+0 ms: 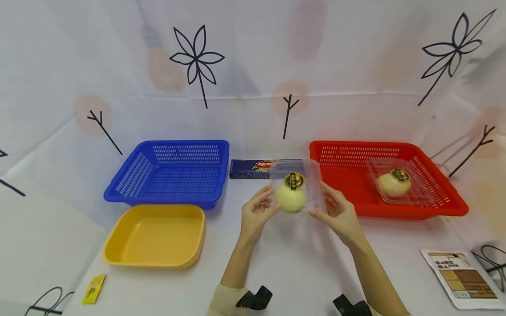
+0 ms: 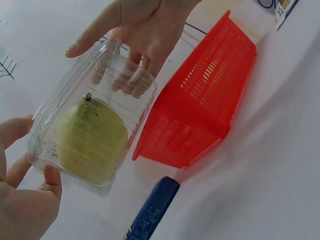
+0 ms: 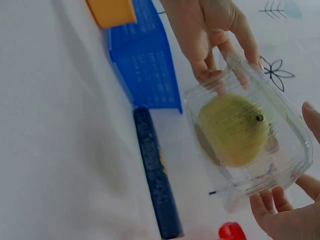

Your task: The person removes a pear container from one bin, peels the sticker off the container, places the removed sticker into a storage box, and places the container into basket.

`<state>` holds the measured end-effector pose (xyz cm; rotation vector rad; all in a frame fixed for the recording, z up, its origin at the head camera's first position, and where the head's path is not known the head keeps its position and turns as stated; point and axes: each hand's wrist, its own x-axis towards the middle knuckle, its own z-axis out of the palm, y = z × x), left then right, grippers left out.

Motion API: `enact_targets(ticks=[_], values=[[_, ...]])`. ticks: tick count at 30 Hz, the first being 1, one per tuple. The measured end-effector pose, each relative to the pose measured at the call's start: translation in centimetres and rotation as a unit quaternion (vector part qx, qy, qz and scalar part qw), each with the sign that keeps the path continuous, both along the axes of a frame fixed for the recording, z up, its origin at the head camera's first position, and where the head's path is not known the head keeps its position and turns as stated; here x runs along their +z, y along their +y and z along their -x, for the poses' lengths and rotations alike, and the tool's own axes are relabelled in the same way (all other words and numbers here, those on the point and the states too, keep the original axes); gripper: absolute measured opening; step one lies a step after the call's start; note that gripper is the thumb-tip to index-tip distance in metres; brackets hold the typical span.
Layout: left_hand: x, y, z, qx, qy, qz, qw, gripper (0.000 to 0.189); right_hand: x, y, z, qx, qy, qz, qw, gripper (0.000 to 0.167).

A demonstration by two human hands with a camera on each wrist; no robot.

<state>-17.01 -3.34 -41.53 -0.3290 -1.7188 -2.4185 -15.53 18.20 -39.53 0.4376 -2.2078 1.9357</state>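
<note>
Both hands hold up a clear plastic clamshell box point(image 1: 315, 193) above the table, one at each side. Inside lies a round, pale yellow-green fruit point(image 1: 290, 200), and a black-and-yellow label point(image 1: 294, 181) shows on the lid. My left hand point(image 1: 254, 215) pinches the left side, thumb toward me and fingers behind. The opposite side is gripped by my right hand point(image 1: 343, 219) in the same way. From the left wrist, the fruit point(image 2: 92, 142) shows a small dark stem end through the ribbed plastic.
A red basket point(image 1: 340, 188) at right contains a similar boxed fruit point(image 1: 394, 183). Behind the held box lies a dark blue pasta box point(image 1: 248, 169). At left stand a blue basket point(image 1: 186, 177) and yellow tray point(image 1: 158, 237), near a small yellow packet point(image 1: 94, 289). A white-and-brown pouch point(image 1: 462, 278) lies front right.
</note>
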Motion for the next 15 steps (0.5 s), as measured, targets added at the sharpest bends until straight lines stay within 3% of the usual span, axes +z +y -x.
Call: enact_targets(ticks=[6, 15], values=[[-0.9, -1.4, -0.9, 0.019, -0.014, 0.001, 0.9997, 0.041, -1.4, -1.3, -0.4, -0.005, -0.025, -0.016, 0.9995, 0.069], [-2.5, -2.6, -2.2, 0.026, -0.04, 0.026, 0.9985, 0.044, -3.8, -2.6, -1.0, -0.007, -0.042, 0.014, 0.999, 0.066]])
